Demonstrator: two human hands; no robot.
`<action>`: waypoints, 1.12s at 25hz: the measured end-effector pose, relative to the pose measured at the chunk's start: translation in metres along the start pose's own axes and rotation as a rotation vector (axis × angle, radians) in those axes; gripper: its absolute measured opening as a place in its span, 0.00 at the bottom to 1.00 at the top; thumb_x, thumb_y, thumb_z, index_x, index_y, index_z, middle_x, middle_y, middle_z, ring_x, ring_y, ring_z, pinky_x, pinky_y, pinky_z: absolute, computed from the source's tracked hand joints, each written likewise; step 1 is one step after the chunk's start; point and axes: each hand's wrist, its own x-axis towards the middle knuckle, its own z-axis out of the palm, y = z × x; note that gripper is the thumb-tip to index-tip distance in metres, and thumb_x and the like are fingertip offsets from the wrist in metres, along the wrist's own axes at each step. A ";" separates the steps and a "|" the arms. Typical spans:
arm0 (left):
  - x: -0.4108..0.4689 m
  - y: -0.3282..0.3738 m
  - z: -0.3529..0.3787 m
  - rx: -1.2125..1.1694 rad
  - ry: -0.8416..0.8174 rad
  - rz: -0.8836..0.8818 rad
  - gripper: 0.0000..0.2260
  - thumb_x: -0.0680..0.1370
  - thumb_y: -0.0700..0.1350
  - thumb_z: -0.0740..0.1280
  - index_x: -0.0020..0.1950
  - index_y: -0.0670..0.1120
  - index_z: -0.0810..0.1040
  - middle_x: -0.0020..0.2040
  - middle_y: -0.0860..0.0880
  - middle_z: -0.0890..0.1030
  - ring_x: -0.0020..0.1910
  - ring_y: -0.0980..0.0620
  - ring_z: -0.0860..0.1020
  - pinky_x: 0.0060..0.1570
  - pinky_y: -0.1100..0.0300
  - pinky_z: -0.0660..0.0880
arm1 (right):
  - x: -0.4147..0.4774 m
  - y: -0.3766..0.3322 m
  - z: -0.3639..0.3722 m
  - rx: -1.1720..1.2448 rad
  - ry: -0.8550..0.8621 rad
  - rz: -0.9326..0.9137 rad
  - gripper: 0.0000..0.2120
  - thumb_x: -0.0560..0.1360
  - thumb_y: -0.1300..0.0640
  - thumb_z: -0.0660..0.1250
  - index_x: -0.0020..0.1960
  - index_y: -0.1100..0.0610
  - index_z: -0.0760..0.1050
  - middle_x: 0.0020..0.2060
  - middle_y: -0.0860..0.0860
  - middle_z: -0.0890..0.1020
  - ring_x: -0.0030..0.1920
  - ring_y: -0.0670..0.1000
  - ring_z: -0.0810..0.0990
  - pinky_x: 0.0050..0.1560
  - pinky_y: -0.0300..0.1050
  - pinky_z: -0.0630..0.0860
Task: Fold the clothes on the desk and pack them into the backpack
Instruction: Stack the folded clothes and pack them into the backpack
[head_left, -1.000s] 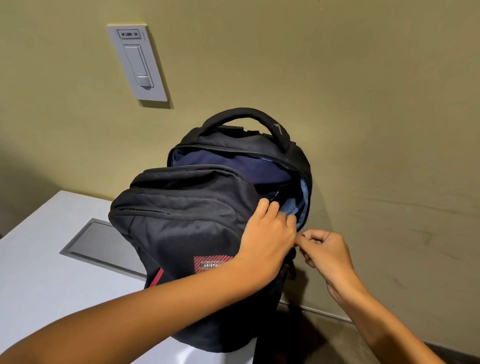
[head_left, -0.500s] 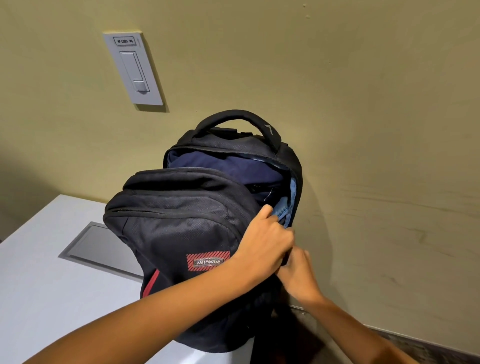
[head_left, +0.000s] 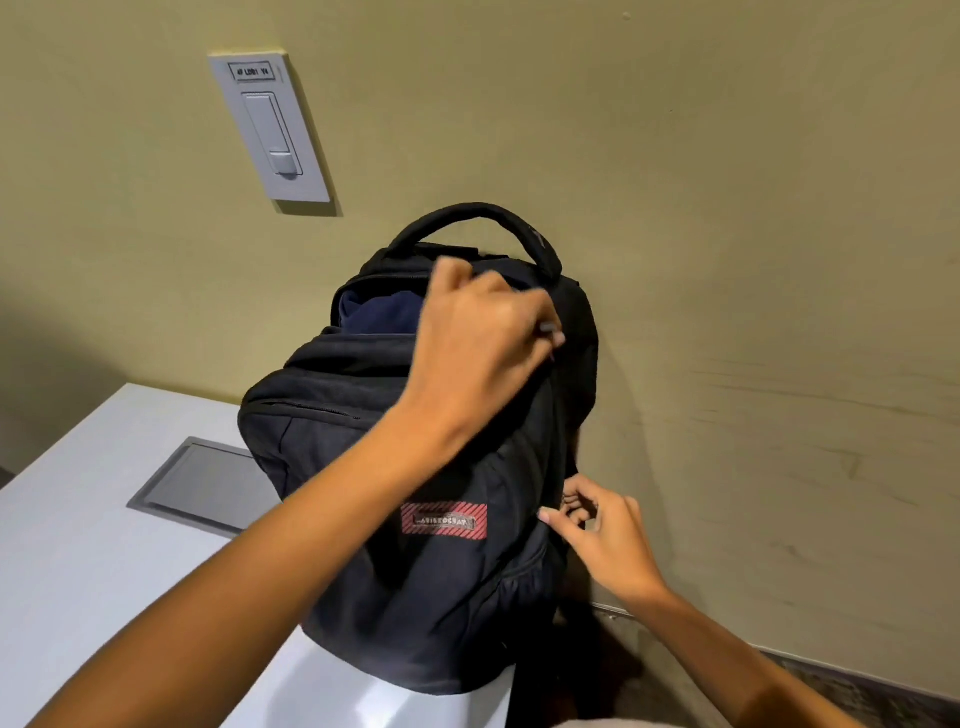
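L hand (head_left: 483, 338) raised over top of backpack (head_left: 405, 597), forearm crossing bag's front from lower left. Fingers curled, thumb + forefinger pinching small dark zip pull (head_left: 547, 328) near bag's top right. R hand (head_left: 597, 530) lower, at bag's right side seam, fingers curled, pinching fabric there. Backpack stands upright at right edge of desk (head_left: 78, 571), back against wall. Black, red striped label (head_left: 444, 521) on front. Main compartment partly open, navy clothing (head_left: 379, 317) showing inside.
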 end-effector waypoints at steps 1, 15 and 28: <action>0.004 -0.008 -0.007 -0.026 0.007 -0.090 0.06 0.71 0.53 0.70 0.41 0.51 0.82 0.33 0.52 0.80 0.37 0.51 0.78 0.50 0.55 0.59 | -0.001 -0.001 -0.001 -0.015 0.000 0.006 0.13 0.70 0.58 0.76 0.38 0.55 0.71 0.30 0.48 0.75 0.29 0.43 0.68 0.34 0.34 0.69; 0.006 -0.002 -0.014 -0.294 -0.045 -0.234 0.07 0.72 0.55 0.72 0.41 0.53 0.81 0.34 0.57 0.80 0.37 0.61 0.74 0.50 0.59 0.56 | 0.045 -0.124 -0.034 -0.190 0.483 -0.459 0.09 0.72 0.60 0.74 0.50 0.58 0.79 0.40 0.48 0.80 0.38 0.42 0.73 0.41 0.32 0.69; -0.034 -0.089 -0.029 -0.398 0.281 -0.847 0.04 0.72 0.53 0.73 0.38 0.56 0.81 0.34 0.62 0.81 0.38 0.62 0.79 0.56 0.57 0.71 | 0.041 -0.132 -0.043 -0.356 0.313 -0.455 0.06 0.73 0.61 0.71 0.47 0.55 0.75 0.40 0.46 0.75 0.40 0.48 0.73 0.43 0.43 0.72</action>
